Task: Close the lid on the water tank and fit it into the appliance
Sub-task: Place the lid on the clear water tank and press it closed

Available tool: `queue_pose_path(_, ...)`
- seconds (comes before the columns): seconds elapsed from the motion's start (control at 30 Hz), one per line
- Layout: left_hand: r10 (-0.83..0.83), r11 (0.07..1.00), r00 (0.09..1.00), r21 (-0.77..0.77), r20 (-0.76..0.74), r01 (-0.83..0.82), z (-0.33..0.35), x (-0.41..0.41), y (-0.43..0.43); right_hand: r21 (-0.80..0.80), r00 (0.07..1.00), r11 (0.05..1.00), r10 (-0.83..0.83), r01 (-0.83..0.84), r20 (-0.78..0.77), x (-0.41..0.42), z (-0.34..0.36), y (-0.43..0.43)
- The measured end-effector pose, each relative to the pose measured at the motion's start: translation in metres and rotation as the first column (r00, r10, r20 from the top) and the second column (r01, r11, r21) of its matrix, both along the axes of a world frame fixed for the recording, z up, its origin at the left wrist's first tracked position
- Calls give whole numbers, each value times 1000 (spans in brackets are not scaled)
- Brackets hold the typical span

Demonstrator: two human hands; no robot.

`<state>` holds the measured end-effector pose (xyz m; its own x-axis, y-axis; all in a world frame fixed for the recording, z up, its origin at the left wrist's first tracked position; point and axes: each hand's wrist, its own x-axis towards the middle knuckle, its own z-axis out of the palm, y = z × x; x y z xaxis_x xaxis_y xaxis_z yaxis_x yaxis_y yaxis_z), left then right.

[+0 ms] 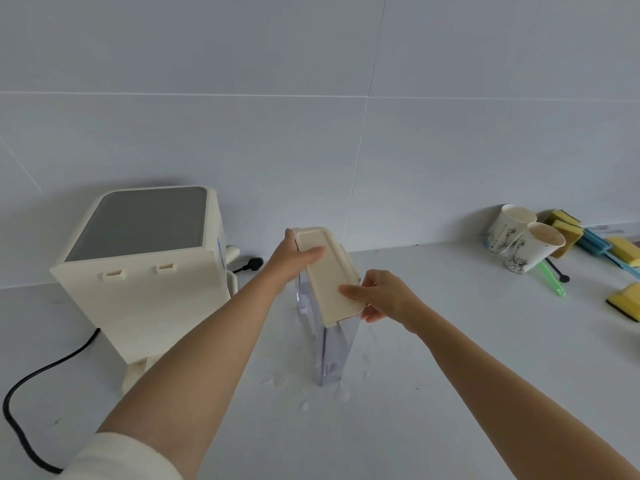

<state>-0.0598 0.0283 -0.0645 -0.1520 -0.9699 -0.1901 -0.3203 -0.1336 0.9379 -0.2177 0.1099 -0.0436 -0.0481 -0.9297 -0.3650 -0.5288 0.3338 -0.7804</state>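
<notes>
Left hand fingers are closed over the far end of the lid, thumb laid across the top; right hand fingers are pinched on the near right corner, thumb on top; so the lid is gripped at both ends, centre frame.

Lid is sat on the water tank but looks tilted, near end possibly not seated; cannot be confirmed from this angle.

Tank is stood upright on the table, just right of centre; clear, tall, narrow; fill level cannot be read. Judged: rigid plastic, top-heavy if full, easily tipped sideways; walls likely slippery, since water drops are seen on the table round the base. Best taken by the two narrow ends or under the lid rim, not by the lid alone unless it is latched.

Appliance is stood left of centre, near the tank but apart, back face with two slots turned toward the camera; docking bay not clearly seen.

Room: open table between tank and appliance; power cord trails lower left, to be avoided; paper cups and sponges upper right, well apart; wall close behind.
</notes>
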Motion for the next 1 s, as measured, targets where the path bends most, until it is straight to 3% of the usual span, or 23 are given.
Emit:
queue_pose_path(0.17, -174, 985, 981, 19, 85, 173, 13, -8, -6, -49, 999, 998, -30, 31, 23, 13, -2, 12)
queue_pose_path(0.3, -214, 977, 971, 12, 108, 214, 18, -8, -4, -75, 998, 996, -53, 55, 27, 23, -8, 16)
queue_pose_path(0.4, -186, 983, 970, 21, 156, 185, 21, -10, 4, -48, 998, 997, -57, 55, -25, 20, -6, 11)
queue_pose_path(0.47, -116, 993, 972, 4, 205, 118, 23, -10, 17, -61, 985, 996, -75, 66, -156, 10, -4, 2)
queue_pose_path(0.53, -37, 998, 984, -39, 173, 44, 25, -7, 37, -119, 960, 987, -137, 110, -243, -2, -1, -12)
queue_pose_path(0.6, 15, 997, 993, -72, 116, -6, 26, -5, 61, -162, 964, 977, -169, 137, -206, -9, 3, -28)
queue_pose_path(0.73, 69, 985, 989, -167, 129, -47, 11, -8, 100, -193, 990, 978, 60, -85, -132, 4, 14, -63)
queue_pose_path(0.83, 77, 984, 954, -178, 290, -26, -3, -14, 112, -176, 953, 950, 222, -260, -207, 23, 13, -82)
queue_pose_path(1.0, 147, 964, 885, -265, 441, -29, -10, -18, 118, -92, 869, 931, 289, -353, -401, 37, 7, -97)
